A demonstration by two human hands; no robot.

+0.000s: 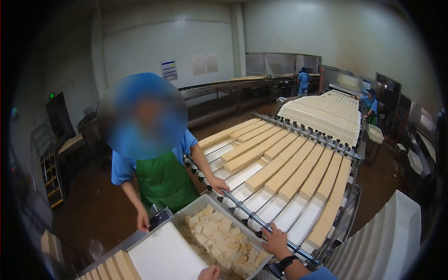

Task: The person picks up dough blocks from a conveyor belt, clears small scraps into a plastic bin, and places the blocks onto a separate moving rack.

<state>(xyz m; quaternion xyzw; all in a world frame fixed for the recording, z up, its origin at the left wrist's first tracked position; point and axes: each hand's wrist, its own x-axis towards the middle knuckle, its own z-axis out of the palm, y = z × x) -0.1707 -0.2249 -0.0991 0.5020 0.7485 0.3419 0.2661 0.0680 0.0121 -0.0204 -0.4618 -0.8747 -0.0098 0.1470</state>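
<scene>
**A:** In the head view, where are the person's own hands?

**B:** Both are at the bottom edge. The right hand (pixel 276 240) lies on the metal rod (pixel 249 215) that crosses the near end of the conveyor (pixel 233 179). Its fingers are laid over the rod, but I cannot tell whether they close round it. There is a dark watch (pixel 285 262) on that wrist.

**A:** And the left hand?

**B:** Only the top of the left hand (pixel 209 273) shows, cut off by the frame, so I cannot tell whether it is clenched or released. It is just at the near rim of the grey tray (pixel 184 212).

**A:** What is in the tray?

**B:** A heap of small pale pieces (pixel 219 235), cut unevenly. The tray sits right against the rod, between the two hands. A flat white board (pixel 163 255) lies touching its left side. Further left is a row of tan slabs (pixel 116 266).

**A:** And on the conveyor?

**B:** Long pale strips (pixel 284 163) lie side by side, running away from the rod. A second bar (pixel 308 135) crosses them further back. Beyond it the strips are packed tighter.

**A:** Anyone else there?

**B:** A co-worker in a green apron (pixel 161 179) stands across the tray. One of the co-worker's hands (pixel 218 183) rests on the same rod and the other (pixel 143 220) is at the table's edge. Two more people in blue (pixel 304 80) stand well away at the far end. White stacked trays (pixel 387 242) stand at the right.
</scene>
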